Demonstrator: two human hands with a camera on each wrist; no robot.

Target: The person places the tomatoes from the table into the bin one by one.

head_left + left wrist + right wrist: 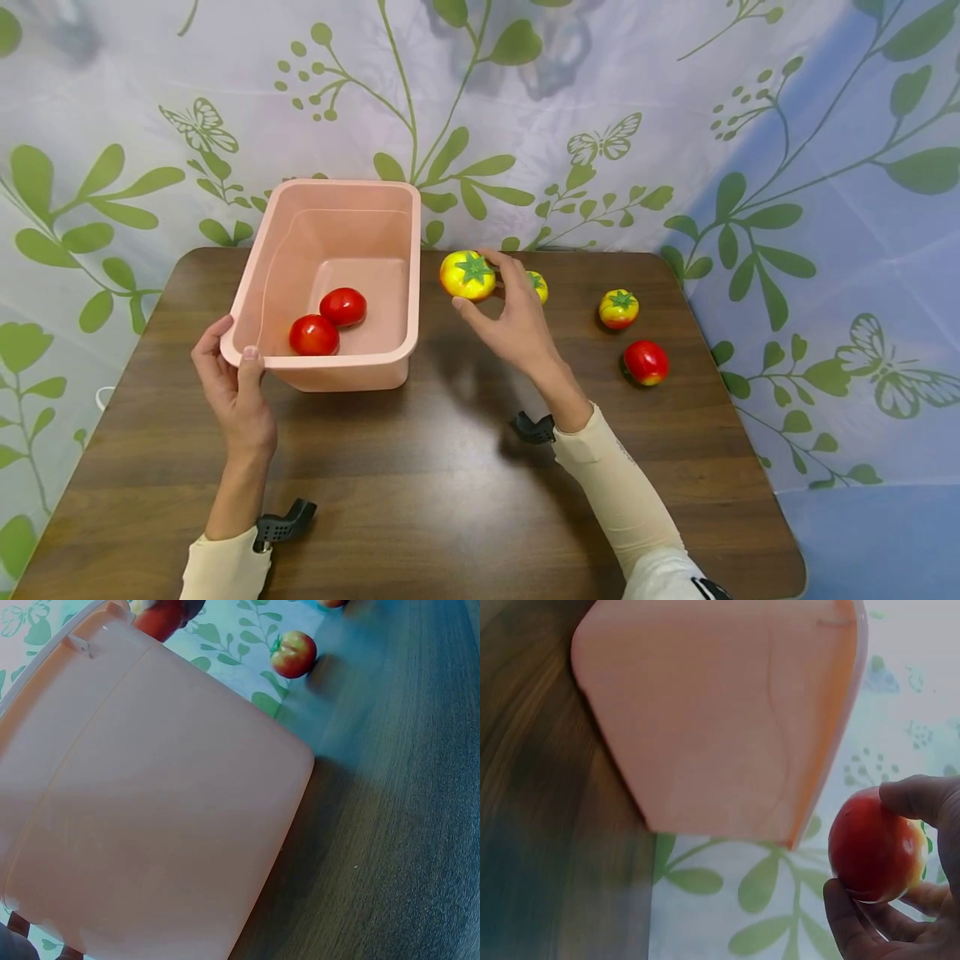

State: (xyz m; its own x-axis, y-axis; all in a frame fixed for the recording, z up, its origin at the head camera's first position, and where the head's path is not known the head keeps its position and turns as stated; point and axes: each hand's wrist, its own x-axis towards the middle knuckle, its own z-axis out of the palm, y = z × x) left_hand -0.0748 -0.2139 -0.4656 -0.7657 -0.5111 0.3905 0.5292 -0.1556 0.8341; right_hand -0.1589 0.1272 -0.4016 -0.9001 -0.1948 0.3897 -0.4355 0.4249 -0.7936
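A pink plastic bin (pixel 352 229) stands at the back left of the table, with two red tomatoes, one (pixel 313 335) nearer and one (pixel 343 307) farther, lying inside. My left hand (pixel 238 400) grips its near left corner, thumb over the rim. Just right of the bin, my right hand (pixel 517 321) holds a yellow-and-red tomato (pixel 459 279) above the tabletop, its green star-shaped top turned up. From the right wrist view, the red underside of this tomato (pixel 870 844) shows between thumb and fingers. Partly hidden behind the right hand is another yellow tomato (pixel 538 287).
Farther right on the wooden table (pixel 420 500) lie a yellow-and-red tomato (pixel 618 310) and a redder one (pixel 646 362). A leaf-patterned curtain (pixel 480 108) hangs behind the table's back edge and along its right side.
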